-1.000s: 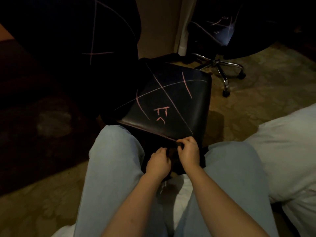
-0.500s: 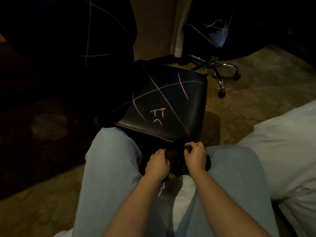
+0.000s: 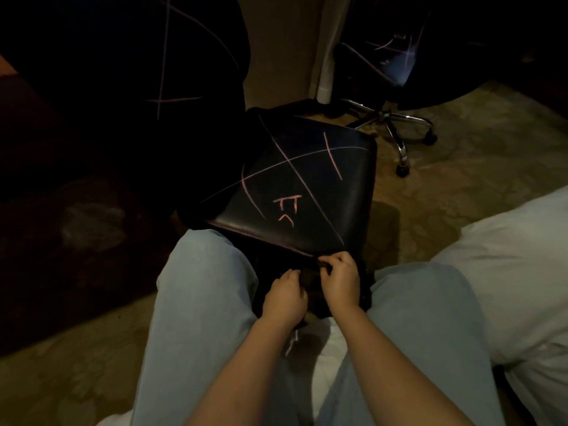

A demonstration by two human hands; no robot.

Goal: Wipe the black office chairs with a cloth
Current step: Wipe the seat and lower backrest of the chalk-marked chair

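A black office chair seat [image 3: 310,176] stands right in front of my knees, marked with pink chalk lines and small pink signs. Its dark backrest [image 3: 159,72] rises at the upper left, also with pink lines. A dark cloth [image 3: 310,276] lies bunched between my legs just below the seat's front edge. My left hand [image 3: 284,298] grips the cloth with curled fingers. My right hand [image 3: 339,279] pinches the cloth's upper part close to the seat edge. A second black chair [image 3: 396,63] with pink marks stands at the upper right.
The second chair's chrome wheeled base [image 3: 396,127] spreads over the patterned carpet [image 3: 455,179]. White bedding [image 3: 507,272] lies at my right. My legs in light blue jeans [image 3: 203,302] flank the seat. A pale wall post [image 3: 322,56] stands behind the chairs.
Both hands keep working the dark cloth between my knees; my right hand dropped a little from the seat's front edge and came back up near it. The chair has not moved.
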